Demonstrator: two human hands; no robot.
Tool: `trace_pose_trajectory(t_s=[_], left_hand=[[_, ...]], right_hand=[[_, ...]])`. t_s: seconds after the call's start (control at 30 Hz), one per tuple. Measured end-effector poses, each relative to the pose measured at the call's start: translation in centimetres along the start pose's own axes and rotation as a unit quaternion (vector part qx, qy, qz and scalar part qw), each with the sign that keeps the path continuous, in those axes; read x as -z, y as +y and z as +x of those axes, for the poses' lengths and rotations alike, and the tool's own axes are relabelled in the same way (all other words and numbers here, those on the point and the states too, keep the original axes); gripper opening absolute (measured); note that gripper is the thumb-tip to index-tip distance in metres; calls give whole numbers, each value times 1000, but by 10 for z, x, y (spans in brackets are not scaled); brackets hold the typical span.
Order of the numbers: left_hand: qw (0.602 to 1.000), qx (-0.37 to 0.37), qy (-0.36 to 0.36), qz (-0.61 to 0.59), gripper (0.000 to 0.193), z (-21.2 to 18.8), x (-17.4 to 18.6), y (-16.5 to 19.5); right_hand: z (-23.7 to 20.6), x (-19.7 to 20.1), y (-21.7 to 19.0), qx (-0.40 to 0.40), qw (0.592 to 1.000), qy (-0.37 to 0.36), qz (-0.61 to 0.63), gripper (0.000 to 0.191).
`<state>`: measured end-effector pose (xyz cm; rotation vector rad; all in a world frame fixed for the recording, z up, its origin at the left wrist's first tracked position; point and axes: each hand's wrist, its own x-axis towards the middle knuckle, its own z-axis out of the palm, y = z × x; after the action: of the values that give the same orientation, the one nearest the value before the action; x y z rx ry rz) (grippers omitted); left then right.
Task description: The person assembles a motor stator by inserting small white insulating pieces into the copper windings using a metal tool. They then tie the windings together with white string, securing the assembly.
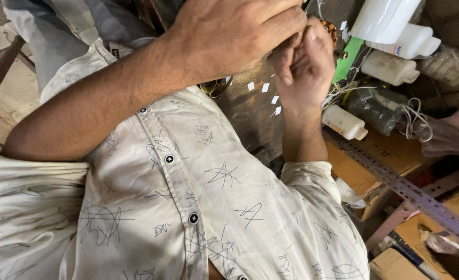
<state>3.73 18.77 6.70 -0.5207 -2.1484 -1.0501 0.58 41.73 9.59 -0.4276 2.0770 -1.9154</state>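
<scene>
- I am pressing my left hand point(234, 36) and right hand point(304, 65) together, both curled; what they are clamping I cannot tell.
- White plastic bottles point(390, 67) are lying capped beside my right hand, contents hidden.

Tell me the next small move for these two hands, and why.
Probably draw the left hand back a little so the work shows. It lies over the curled fingers of the right hand, and whatever they pinch is hidden. White plastic bottles crowd close beside the right hand, so any move should be small.
</scene>
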Motion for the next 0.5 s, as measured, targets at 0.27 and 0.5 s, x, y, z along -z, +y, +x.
trace_pose_trajectory(t_s=[0.27,0.5], left_hand=[[1000,-6,8,13,11,-4,-4,-1],[1000,-3,13,7,8,-2,-4,-2]], right_hand=[[19,0,19,325,864,31,-384,20],[11,8,2,33,997,-66,-36,21]])
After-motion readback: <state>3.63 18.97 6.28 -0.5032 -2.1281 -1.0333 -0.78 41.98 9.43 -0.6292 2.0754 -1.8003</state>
